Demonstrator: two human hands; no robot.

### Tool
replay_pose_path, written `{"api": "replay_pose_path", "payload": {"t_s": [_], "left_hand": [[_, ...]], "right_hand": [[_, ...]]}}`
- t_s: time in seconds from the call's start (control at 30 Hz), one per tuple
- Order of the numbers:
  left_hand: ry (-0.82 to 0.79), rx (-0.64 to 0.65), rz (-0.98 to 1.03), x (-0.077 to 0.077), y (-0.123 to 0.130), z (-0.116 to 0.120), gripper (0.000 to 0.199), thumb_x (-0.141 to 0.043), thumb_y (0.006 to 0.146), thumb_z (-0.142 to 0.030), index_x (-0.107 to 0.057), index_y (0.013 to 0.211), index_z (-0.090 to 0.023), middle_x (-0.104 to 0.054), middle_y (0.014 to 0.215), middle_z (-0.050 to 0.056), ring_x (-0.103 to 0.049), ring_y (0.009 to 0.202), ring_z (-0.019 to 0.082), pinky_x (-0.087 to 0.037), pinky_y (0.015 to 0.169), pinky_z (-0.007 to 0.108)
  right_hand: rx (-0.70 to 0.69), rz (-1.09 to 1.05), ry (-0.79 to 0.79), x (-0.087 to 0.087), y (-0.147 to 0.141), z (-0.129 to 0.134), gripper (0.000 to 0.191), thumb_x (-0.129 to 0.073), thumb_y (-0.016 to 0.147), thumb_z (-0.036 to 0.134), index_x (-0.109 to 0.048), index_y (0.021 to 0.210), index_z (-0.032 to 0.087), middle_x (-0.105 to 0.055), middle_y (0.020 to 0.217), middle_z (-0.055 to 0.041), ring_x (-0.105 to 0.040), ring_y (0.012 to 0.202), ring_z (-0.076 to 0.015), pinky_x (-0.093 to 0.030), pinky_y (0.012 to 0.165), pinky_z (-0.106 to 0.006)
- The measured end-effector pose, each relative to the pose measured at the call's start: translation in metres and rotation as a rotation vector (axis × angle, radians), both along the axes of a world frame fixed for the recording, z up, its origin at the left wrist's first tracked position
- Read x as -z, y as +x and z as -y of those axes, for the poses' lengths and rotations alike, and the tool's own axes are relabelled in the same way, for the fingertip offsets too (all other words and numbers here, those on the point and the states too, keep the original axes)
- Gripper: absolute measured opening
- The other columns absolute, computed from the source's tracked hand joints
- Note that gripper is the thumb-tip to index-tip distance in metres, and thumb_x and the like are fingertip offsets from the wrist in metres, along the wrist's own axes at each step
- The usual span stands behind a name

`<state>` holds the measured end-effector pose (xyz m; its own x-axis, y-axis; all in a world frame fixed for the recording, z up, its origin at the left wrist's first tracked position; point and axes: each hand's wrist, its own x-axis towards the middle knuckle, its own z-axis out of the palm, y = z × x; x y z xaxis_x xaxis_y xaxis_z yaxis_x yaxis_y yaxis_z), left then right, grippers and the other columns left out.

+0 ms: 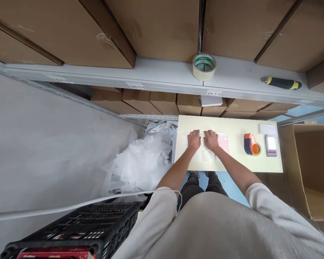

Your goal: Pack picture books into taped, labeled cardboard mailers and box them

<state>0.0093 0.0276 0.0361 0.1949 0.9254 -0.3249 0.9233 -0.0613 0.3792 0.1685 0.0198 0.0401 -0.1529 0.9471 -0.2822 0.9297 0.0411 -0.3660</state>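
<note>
My left hand (194,139) and my right hand (211,139) are side by side on the pale yellow table (234,163), fingers pointing away from me. Under them lies a thin, whitish, translucent sheet or bag (207,155); its outline is hard to tell. The fingers of both hands are bent and close together, and what they pinch, if anything, is too small to make out. Just right of my right hand is a flat pink and white item (223,142). An orange and purple tape dispenser (250,144) stands farther right.
Small white packets (268,129) and a boxed item (271,144) lie at the table's right end. White plastic (143,162) is heaped on the left. An open carton (313,162) stands right, a black crate (78,226) lower left. The shelf (162,77) bears a tape roll (204,67) and cutter (282,83).
</note>
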Motion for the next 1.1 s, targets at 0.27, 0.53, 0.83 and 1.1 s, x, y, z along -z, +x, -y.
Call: {"api": "replay_pose_path", "payload": {"t_s": [0.27, 0.53, 0.83, 1.1], "left_hand": [[-0.038, -0.023, 0.031, -0.005, -0.003, -0.008, 0.031, -0.039, 0.110, -0.010, -0.067, 0.120, -0.021, -0.064, 0.129, 0.013, -0.063, 0.117, 0.027, -0.049, 0.100, 0.039], [-0.078, -0.066, 0.169, -0.001, 0.001, -0.008, 0.027, -0.042, 0.114, -0.020, -0.068, 0.118, -0.022, -0.072, 0.119, 0.010, -0.067, 0.107, 0.026, -0.050, 0.088, 0.035], [0.004, -0.162, 0.282, 0.023, -0.005, -0.006, 0.031, -0.041, 0.109, -0.012, -0.071, 0.111, -0.021, -0.071, 0.112, 0.010, -0.068, 0.106, 0.026, -0.054, 0.097, 0.038], [0.181, -0.070, 0.209, 0.013, -0.018, 0.024, 0.046, -0.044, 0.106, -0.014, -0.056, 0.151, -0.017, -0.059, 0.154, 0.019, -0.060, 0.139, 0.032, -0.052, 0.114, 0.048]], "right_hand": [[0.099, -0.240, -0.039, 0.020, 0.002, -0.013, 0.036, -0.047, 0.103, 0.022, -0.069, 0.131, 0.017, -0.056, 0.141, -0.0183, -0.062, 0.117, -0.0303, -0.057, 0.097, -0.043], [0.104, -0.356, -0.027, 0.033, 0.006, -0.018, 0.026, -0.049, 0.105, 0.021, -0.074, 0.112, 0.021, -0.069, 0.116, -0.0110, -0.066, 0.102, -0.0242, -0.055, 0.095, -0.036], [0.154, -0.392, 0.017, 0.047, 0.010, -0.020, 0.027, -0.047, 0.103, 0.021, -0.074, 0.107, 0.020, -0.068, 0.110, -0.0110, -0.065, 0.099, -0.0247, -0.056, 0.099, -0.039], [0.003, -0.280, 0.171, 0.024, 0.022, 0.016, 0.049, -0.038, 0.105, 0.023, -0.062, 0.148, 0.016, -0.058, 0.148, -0.0203, -0.060, 0.128, -0.0328, -0.052, 0.111, -0.051]]}}
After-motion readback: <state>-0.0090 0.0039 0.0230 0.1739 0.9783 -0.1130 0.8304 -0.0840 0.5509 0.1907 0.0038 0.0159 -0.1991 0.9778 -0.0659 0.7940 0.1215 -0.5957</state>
